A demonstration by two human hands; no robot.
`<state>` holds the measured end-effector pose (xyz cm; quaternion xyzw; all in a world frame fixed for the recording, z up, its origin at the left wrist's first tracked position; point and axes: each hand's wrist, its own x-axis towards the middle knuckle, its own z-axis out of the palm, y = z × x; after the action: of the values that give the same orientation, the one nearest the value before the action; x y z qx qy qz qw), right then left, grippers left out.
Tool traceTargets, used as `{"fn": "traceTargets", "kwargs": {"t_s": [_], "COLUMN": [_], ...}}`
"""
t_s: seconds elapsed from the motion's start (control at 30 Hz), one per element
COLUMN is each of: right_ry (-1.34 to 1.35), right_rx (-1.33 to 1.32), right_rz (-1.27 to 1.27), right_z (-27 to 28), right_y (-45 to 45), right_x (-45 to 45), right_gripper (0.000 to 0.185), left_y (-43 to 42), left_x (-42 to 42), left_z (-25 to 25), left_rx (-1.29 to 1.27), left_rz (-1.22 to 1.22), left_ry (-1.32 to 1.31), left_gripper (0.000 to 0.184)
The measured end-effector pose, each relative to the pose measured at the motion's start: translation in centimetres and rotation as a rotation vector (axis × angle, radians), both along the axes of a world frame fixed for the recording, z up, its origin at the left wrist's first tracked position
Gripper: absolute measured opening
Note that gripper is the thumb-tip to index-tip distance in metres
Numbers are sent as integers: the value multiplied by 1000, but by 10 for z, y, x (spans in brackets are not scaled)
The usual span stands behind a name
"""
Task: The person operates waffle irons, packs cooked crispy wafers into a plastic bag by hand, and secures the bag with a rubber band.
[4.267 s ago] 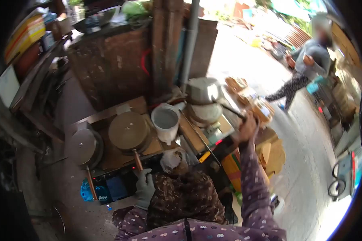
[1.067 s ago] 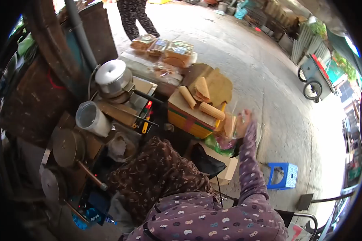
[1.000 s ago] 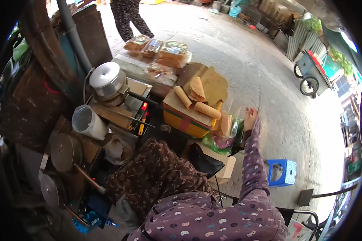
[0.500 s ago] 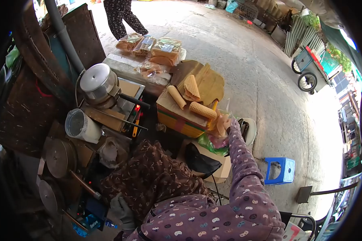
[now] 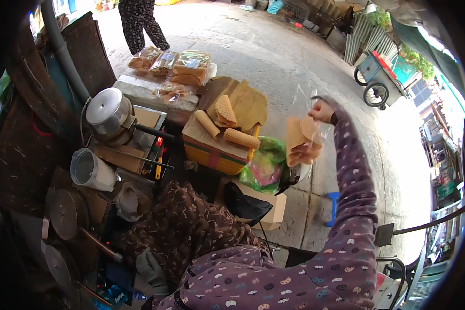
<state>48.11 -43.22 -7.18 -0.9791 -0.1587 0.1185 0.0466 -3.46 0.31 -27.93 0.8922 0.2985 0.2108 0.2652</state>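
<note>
Held out to the right, my right hand (image 5: pixel 322 111) is closed on the top of a clear plastic bag (image 5: pixel 303 140). Inside the bag are flat and broken tan wafer pieces. My left hand (image 5: pixel 152 269), in a grey glove, rests on the brown patterned cloth over my lap, its fingers loosely extended with nothing visible in them. In front of me, waffle cones (image 5: pixel 225 110) and rolled wafers (image 5: pixel 242 138) lie on a cardboard-topped box (image 5: pixel 212 149). A green plastic bag (image 5: pixel 266 164) with pink inside sits beside that box, below the raised bag.
Bagged wafers (image 5: pixel 191 67) are stacked at the back. To the left are a lidded metal pot (image 5: pixel 107 107), a bucket of pale batter (image 5: pixel 94 170) and round long-handled irons (image 5: pixel 67 213). A blue stool (image 5: pixel 332 209) and a cart (image 5: pixel 380 77) stand to the right.
My right hand has lifted the clear bag of wafer pieces up and to the right, away from the green bag. My left hand stays on my lap. The view has shifted somewhat to the right.
</note>
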Motion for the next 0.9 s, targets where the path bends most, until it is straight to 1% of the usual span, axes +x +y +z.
{"fn": "traceTargets", "kwargs": {"t_s": [0.03,0.07,0.1,0.13,0.23,0.3,0.37,0.4,0.47,0.53,0.6,0.7,0.73,0.8,0.87,0.9], "right_ry": [-11,-22,-8,7,-21,-69,-141,-144,-175,-267,-291,-174,-145,-343,75,52], "right_rx": [-34,-65,-47,-26,-19,-12,32,35,45,373,302,527,585,724,816,728], "right_rz": [43,91,113,137,252,379,541,660,891,1069,1198,1324,1420,1463,1430,1458], "right_z": [40,67,80,89,111,103,88,75,52,37,30,31,22,-35,-48,-18], "right_y": [24,42,52,61,104,134,168,187,223,254,280,318,325,334,326,317], "right_x": [-21,-37,-44,-49,-75,-86,-92,-95,-105,-125,-146,-178,-180,-178,-182,-197], "right_gripper": [25,26,25,25,25,25,24,23,21,19,25,35,35,36,36,33], "left_y": [1,0,-2,-4,-11,4,20,25,27,31,45,61,62,71,67,72], "left_x": [-2,-3,-4,-3,8,33,67,80,106,121,144,165,166,165,159,151], "left_z": [-4,0,9,17,41,75,133,156,206,249,272,270,271,272,258,240], "left_rx": [15,-47,-107,-163,-171,-310,29,139,163,88,330,370,335,264,117,30], "left_rz": [9,6,6,9,-45,-214,-376,-374,-414,-493,-573,-508,-556,-671,-593,-679], "left_ry": [-1,-22,-44,-66,-198,-428,-438,-439,-517,-470,-464,-12,178,552,734,620], "left_gripper": [19,18,17,16,17,21,23,26,29,30,23,26,29,35,29,27]}}
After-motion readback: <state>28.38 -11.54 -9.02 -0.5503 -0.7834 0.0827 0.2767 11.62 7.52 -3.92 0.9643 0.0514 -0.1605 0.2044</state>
